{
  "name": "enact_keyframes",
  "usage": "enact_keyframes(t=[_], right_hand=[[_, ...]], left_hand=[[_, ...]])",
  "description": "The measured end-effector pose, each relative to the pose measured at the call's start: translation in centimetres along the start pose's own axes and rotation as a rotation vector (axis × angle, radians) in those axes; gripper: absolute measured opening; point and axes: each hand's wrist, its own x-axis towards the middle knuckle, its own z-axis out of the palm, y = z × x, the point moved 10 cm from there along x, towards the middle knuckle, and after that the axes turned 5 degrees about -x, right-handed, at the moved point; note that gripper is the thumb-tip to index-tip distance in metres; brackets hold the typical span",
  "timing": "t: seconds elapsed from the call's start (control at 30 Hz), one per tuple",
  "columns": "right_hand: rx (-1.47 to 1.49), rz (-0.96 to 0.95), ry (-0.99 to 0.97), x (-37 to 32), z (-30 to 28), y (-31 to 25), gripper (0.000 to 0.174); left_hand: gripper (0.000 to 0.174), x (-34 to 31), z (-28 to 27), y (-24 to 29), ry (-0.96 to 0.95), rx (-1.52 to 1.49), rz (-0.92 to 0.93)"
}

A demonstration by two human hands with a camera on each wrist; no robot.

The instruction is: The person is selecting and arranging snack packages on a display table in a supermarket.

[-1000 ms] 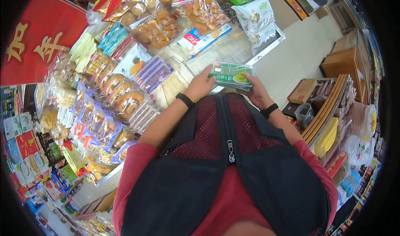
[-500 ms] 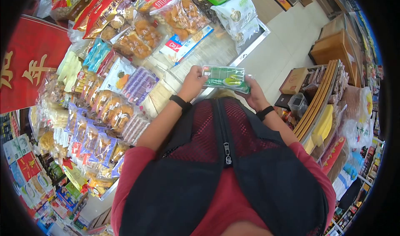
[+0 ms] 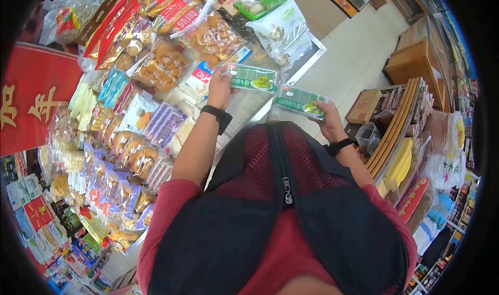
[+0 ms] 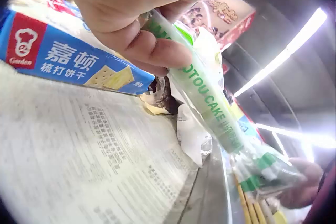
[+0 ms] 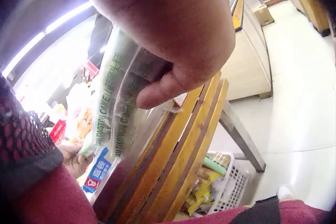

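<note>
My left hand [image 3: 219,91] grips a flat green-printed pack of cake [image 3: 253,78] by its left end, above the newspaper-lined display table. My right hand [image 3: 331,121] holds a similar cake pack [image 3: 301,102] by its right end, nearer the table's edge. The inner ends of the packs come close together in the head view. "CAKE" lettering shows along the side of the left pack [image 4: 210,98] in the left wrist view. In the right wrist view, two rows of this lettering run down the wrapping [image 5: 123,98] beside my right thumb. A blue-and-white cracker box [image 4: 68,50] lies near my left hand.
Bagged breads [image 3: 163,66], a purple pack [image 3: 163,124] and many wrapped snacks cover the table to the left. A white bag [image 3: 280,32] lies at its far corner. Wooden slats [image 3: 397,126] stand on the right, with a white basket [image 5: 231,184] below. Pale tiled floor lies beyond.
The packs were stacked together between both hands. Now one is in each hand: the left has moved up and left with its pack, the right slightly right and down.
</note>
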Motion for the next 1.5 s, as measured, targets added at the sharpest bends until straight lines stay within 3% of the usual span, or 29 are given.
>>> enact_keyframes(t=[0.17, 0.23, 0.27, 0.3, 0.37, 0.4, 0.43, 0.5, 0.57, 0.63, 0.67, 0.73, 0.83, 0.93, 1.07, 1.13, 1.17, 1.23, 1.27, 1.3, 1.37, 1.43, 1.5], right_hand=[[0.072, -0.042, 0.089, -1.6, -3.2, -2.0, 0.031], [0.073, -0.035, 0.103, -2.0, -3.6, -2.0, 0.031], [0.079, -0.037, 0.107, -2.0, -3.6, -2.1, 0.031], [0.083, -0.039, 0.108, -2.1, -3.6, -2.2, 0.031], [0.080, -0.028, 0.107, -2.1, -3.5, -2.1, 0.031], [0.079, -0.019, 0.103, -2.0, -3.4, -2.1, 0.031], [0.081, -0.016, 0.101, -1.9, -3.3, -2.1, 0.031], [0.078, -0.022, 0.083, -1.8, -3.1, -2.2, 0.031], [0.079, -0.023, 0.078, -1.9, -3.0, -2.3, 0.031], [0.074, -0.025, 0.069, -1.8, -2.9, -2.5, 0.031], [0.071, -0.017, 0.069, -1.8, -2.8, -2.5, 0.031], [0.062, -0.012, 0.066, -1.7, -2.8, -2.4, 0.032], [0.050, -0.020, 0.036, -1.3, -2.6, -2.6, 0.032], [0.052, -0.035, 0.019, -1.3, -2.0, -3.1, 0.032], [0.060, -0.029, 0.002, -1.2, -1.6, -3.1, 0.035], [0.055, -0.022, -0.029, -1.0, -1.2, -3.0, 0.038], [0.065, -0.020, -0.054, -0.9, -0.7, -3.0, 0.038], [0.078, -0.014, -0.081, -0.9, 0.3, -2.8, 0.037], [0.076, -0.010, -0.119, -0.8, 1.0, -2.7, 0.037], [0.073, -0.006, -0.157, -0.7, 1.9, -2.6, 0.037], [0.060, -0.005, -0.156, -0.3, 3.2, -2.4, 0.034], [0.044, -0.005, -0.159, 0.3, 4.2, -2.2, 0.031], [-0.006, 0.047, -0.206, 1.2, 5.4, -1.2, 0.031]], left_hand=[[0.031, 3.7, 2.5, -0.5, -0.034, 0.173, 0.137], [0.038, 4.6, 4.0, 0.9, -0.042, 0.598, 0.299], [0.043, 4.2, 5.2, 2.3, -0.054, 0.754, 0.497], [0.043, 4.3, 5.5, 2.1, -0.058, 0.753, 0.495], [0.045, 3.3, 7.5, 2.8, -0.097, 1.035, 0.504], [0.047, 2.1, 7.9, 2.6, -0.126, 1.102, 0.404], [0.047, 1.3, 7.9, 2.2, -0.125, 1.105, 0.402], [0.048, -1.3, 8.2, 3.8, 0.001, 1.195, 0.719], [0.049, -2.8, 7.1, 3.4, 0.033, 1.110, 0.739], [0.054, -1.5, 4.6, -0.6, 0.010, 0.990, 0.426], [0.054, -0.6, 3.9, -2.5, 0.013, 0.990, 0.422], [0.065, 2.3, 3.4, -8.0, -0.161, 0.559, 0.051], [0.073, 3.6, 5.5, -8.3, -0.198, 0.319, -0.026], [0.075, 3.8, 6.6, -7.9, -0.201, 0.296, -0.097], [0.073, 3.3, 5.5, -7.4, -0.123, 0.387, -0.046], [0.062, 1.7, 4.6, -4.2, 0.028, 0.786, 0.229], [0.062, 0.9, 4.7, -3.7, 0.028, 0.786, 0.228], [0.049, -0.9, 5.9, -2.3, -0.062, 0.635, 0.275], [0.041, -2.0, 7.2, -2.9, -0.186, 0.386, 0.127], [0.041, -2.8, 7.4, -1.9, -0.183, 0.387, 0.126], [0.042, -5.5, 11.0, -3.5, -0.564, 0.151, -0.208], [0.036, -5.8, 11.5, -3.5, -0.586, 0.221, -0.198], [0.032, -5.1, 11.0, -2.8, -0.561, 0.220, 0.030]])
